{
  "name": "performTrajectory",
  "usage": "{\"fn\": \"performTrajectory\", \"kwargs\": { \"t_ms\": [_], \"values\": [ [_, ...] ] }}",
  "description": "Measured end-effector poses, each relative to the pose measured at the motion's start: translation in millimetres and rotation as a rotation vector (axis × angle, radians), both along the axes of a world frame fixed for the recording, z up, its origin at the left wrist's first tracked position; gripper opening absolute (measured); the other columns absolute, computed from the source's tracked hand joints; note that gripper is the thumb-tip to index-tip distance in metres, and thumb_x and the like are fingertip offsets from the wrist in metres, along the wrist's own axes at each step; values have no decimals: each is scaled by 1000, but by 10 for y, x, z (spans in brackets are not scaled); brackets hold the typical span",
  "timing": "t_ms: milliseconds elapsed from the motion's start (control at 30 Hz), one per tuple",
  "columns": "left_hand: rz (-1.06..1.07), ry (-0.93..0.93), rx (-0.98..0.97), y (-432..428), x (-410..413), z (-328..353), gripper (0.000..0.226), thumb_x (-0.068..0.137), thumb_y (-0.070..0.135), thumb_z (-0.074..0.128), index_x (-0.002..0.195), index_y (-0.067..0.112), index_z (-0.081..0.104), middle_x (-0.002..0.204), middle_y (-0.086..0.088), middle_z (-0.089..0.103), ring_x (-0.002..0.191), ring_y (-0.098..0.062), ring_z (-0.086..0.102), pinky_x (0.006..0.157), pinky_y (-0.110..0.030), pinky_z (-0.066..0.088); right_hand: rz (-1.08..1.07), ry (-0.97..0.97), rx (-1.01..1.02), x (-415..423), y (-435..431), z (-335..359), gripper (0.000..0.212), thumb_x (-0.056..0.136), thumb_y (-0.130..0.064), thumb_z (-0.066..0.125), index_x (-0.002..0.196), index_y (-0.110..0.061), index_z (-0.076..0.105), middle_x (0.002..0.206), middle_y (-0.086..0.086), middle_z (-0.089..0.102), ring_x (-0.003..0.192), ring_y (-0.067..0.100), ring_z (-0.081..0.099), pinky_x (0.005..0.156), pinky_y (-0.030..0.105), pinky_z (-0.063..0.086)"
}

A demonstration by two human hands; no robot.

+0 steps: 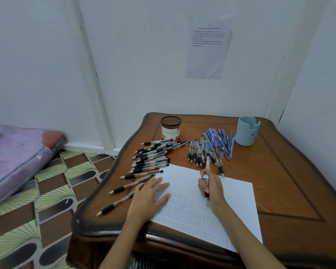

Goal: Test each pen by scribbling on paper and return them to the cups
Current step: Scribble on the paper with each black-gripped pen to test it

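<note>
Head view: left hand (pixel 150 199) flat on paper (pixel 235 202); right hand (pixel 211 189) grips pen (pixel 207 183).

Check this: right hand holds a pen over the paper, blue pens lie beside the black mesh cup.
Wrong cup. The head view shows the blue pens beside the light blue cup; the right hand does hold a pen over the paper.

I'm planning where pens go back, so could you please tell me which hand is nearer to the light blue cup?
Right. The right hand, holding a pen, is on the paper below and left of the light blue cup; the left hand lies flat further left.
</note>
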State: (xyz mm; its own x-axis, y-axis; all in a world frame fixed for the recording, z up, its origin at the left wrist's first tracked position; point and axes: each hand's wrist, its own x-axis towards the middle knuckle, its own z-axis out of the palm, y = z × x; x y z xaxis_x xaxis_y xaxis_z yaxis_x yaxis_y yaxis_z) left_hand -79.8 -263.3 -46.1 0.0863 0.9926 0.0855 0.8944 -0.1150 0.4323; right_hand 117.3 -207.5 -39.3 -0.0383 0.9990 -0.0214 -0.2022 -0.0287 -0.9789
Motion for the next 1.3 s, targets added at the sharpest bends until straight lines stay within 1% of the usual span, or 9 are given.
{"fn": "performTrajectory", "kwargs": {
  "t_ms": [200, 433, 567, 633, 700, 767, 967, 1100, 1300],
  "values": [
    [7, 11, 1, 5, 4, -22, 42, 95, 52, 38, 137, 45, 38, 152, 19, 24, 143, -1, 10, 116, -35, 3, -16, -107, -71, -38, 85, 6, 40, 102, -29, 33, 72, -7, 48, 35, -4, 33, 29, 5, 28, 34, 15, 22],
    [15, -4, 1, 10, 11, -33, 42, 95, 55, 37, 136, 47, 39, 152, 21, 23, 142, 1, 9, 116, -36, 3, -180, -769, 43, 132, 889, 319, 7, 92, -8, 53, 88, -5, 56, 78, 9, 57, 68, 20, 52, 57, 26, 35],
    [12, -6, 0, 15, -5, -28, 42, 95, 54, 37, 136, 46, 39, 152, 21, 23, 142, 0, 10, 117, -37, 4, -132, -1063, 41, 252, 1230, 409, 30, 90, -11, 58, 64, -10, 44, 61, 6, 46, 61, 19, 45, 48, 26, 29],
    [12, -6, 4, 24, -7, -37, 42, 94, 55, 37, 136, 47, 39, 152, 21, 24, 142, 0, 10, 117, -37, 4, -138, -1145, 70, 279, 1293, 426, 24, 90, -17, 60, 70, -8, 51, 67, 9, 52, 71, 25, 55, 54, 27, 35],
    [11, -6, 9, 35, -18, -51, 42, 94, 56, 37, 136, 47, 40, 152, 21, 24, 142, 0, 10, 116, -37, 5, -168, -1183, 129, 242, 1298, 424, 16, 90, -20, 60, 96, -5, 61, 88, 15, 62, 90, 31, 60, 69, 30, 42],
    [9, -3, 8, 43, -22, -65, 42, 94, 56, 37, 135, 47, 40, 152, 21, 24, 142, -1, 11, 117, -38, 6, -153, -1160, 204, 139, 1255, 424, 22, 91, -19, 58, 110, -8, 60, 95, 13, 62, 89, 27, 59, 68, 29, 42],
    [11, -27, 8, 24, -12, -45, 41, 94, 54, 38, 134, 46, 42, 152, 20, 26, 142, -1, 11, 116, -37, 5, 160, -1104, 466, -364, 1122, 301, 10, 87, -14, 62, 93, -18, 69, 84, -4, 62, 81, 12, 58, 73, 29, 50],
    [16, -18, 18, 21, -11, -53, 41, 94, 54, 39, 135, 45, 41, 151, 20, 26, 142, 0, 11, 115, -35, 4, 421, -1205, 501, -610, 1052, 190, 24, 86, -26, 67, 108, -19, 65, 95, -4, 58, 86, 10, 54, 74, 24, 46],
    [16, -8, 29, 27, -8, -63, 42, 94, 53, 39, 135, 44, 42, 151, 20, 27, 141, -1, 13, 114, -34, 5, 326, -1155, 462, -662, 963, 117, 17, 80, -27, 73, 87, -23, 57, 89, -7, 55, 83, 11, 52, 70, 27, 43]
  ]
}}
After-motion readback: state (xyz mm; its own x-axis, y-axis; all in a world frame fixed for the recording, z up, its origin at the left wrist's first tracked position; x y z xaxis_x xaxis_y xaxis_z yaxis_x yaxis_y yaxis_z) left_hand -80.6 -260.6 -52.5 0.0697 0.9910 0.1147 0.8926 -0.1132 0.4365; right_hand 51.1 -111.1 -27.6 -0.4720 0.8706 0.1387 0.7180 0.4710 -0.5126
